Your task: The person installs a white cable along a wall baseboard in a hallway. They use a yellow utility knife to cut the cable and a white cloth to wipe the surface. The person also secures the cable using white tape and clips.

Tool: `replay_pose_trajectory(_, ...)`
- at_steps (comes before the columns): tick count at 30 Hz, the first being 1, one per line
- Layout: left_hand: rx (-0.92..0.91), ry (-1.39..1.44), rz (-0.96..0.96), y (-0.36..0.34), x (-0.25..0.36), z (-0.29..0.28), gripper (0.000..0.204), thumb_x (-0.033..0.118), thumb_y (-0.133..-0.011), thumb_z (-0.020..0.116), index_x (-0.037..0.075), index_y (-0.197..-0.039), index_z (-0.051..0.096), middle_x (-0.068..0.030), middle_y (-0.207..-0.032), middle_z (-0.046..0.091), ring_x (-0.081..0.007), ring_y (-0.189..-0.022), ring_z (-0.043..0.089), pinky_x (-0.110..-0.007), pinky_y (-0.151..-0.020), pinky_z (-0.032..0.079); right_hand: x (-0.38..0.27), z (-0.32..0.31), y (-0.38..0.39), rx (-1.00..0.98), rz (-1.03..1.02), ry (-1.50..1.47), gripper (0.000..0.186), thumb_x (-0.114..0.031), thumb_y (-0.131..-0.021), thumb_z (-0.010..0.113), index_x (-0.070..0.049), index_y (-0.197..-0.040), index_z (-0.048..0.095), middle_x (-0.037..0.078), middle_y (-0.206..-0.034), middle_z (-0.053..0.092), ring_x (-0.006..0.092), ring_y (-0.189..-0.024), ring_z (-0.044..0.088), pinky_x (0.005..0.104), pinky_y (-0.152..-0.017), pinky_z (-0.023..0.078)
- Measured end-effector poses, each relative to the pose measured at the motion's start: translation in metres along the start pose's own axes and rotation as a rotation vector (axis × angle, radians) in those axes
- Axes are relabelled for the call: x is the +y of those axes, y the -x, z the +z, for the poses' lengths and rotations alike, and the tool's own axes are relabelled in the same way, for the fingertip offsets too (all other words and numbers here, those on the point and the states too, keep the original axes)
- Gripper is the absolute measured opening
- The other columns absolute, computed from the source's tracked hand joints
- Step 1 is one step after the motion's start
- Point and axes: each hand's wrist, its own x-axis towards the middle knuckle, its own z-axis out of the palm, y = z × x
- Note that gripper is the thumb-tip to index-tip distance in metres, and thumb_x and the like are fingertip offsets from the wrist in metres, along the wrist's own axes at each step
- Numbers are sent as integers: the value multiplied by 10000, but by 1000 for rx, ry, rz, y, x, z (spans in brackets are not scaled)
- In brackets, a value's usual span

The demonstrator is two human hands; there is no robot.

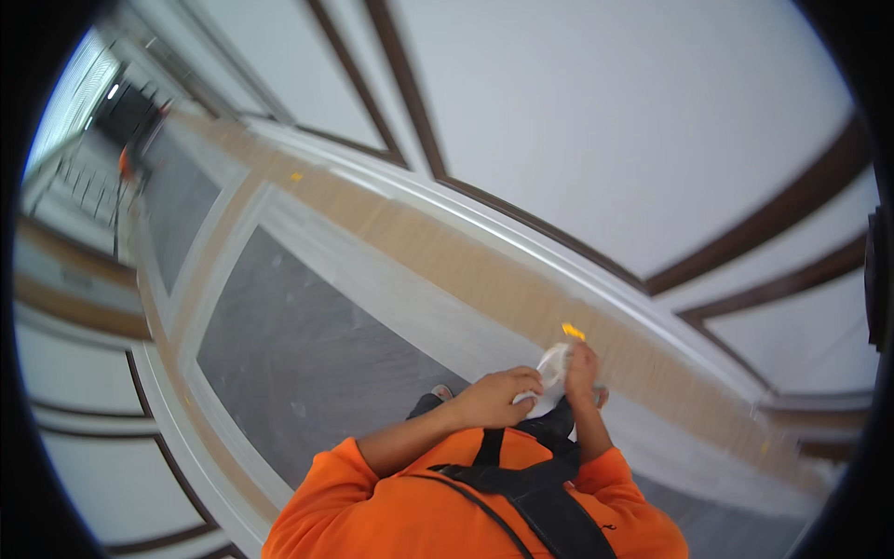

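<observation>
Together, left hand and right hand hold something white; blurred.

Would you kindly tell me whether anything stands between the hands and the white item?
Nothing visible does: the left hand and the right hand are both on the white item. A yellow piece shows just above the right hand in the picture, but not between either hand and the item.
</observation>
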Motion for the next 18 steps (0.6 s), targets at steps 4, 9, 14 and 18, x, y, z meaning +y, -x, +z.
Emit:
replay_pose_trajectory(4, 345, 605, -509, 110, -42, -82, 438, 296, -876, 546, 69, -1240, 460, -127, -1248, 473, -247, -1056, 543, -339, -866, 452, -128, 60, -14, -169, -314, 109, 384, -230, -910, 506, -54, -583, 409, -8, -528, 376, 84, -532, 328, 300, -470, 306)
replay_pose_trajectory(9, 861, 1609, -394, 201, -98, -157, 581, 522, -880, 468, 60, -1231, 432, -116, -1204, 479, -231, -1101, 500, -365, -853, 461, -321, 229, 102, -608, -968, -30, 308, -192, -829, 575, -54, -576, 465, 105, -566, 444, 272, -500, 458, 382, -490, 347)
replay_pose_trajectory(14, 1150, 1855, 0, 262, -159, -231, 407, 453, -904, 473, 95, -1095, 503, -62, -950, 567, -162, -909, 586, -289, -764, 499, -377, 355, 163, -849, -1104, 107, 447, -457, -919, 350, -76, -793, 546, 90, -908, 578, 299, -939, 505, 564, -824, 312)
replay_pose_trajectory(18, 1625, 1309, -156, 319, -228, -318, 256, 300, -897, 551, 63, -806, 585, -31, -726, 585, -107, -654, 570, -249, -574, 468, -426, 468, 169, -1389, -841, 30, 512, -502, -927, 281, -73, -920, 561, 92, -1029, 563, 337, -1085, 449, 621, -885, 261)
